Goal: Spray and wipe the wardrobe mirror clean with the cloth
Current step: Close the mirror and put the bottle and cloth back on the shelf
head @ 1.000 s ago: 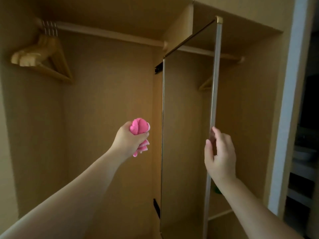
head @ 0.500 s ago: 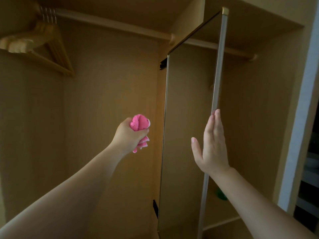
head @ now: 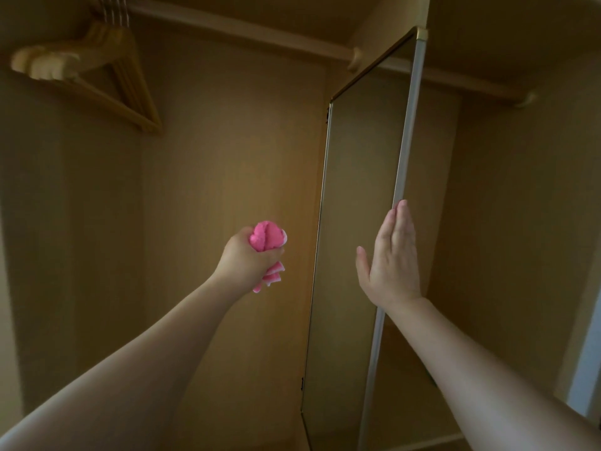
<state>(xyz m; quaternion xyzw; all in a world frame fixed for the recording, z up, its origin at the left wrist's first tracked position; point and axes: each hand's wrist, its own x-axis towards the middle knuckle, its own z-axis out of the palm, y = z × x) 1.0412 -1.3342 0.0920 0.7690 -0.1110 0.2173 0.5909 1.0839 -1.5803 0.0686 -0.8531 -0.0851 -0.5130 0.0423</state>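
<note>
Here the mirror stands swung out edge-on inside the wardrobe, its pale edge touched by the flat, spread right hand. Left of it, the left hand is clenched around a bunched pink cloth, with hangers overhead.

Wooden hangers on a rail — upper left.
</note>
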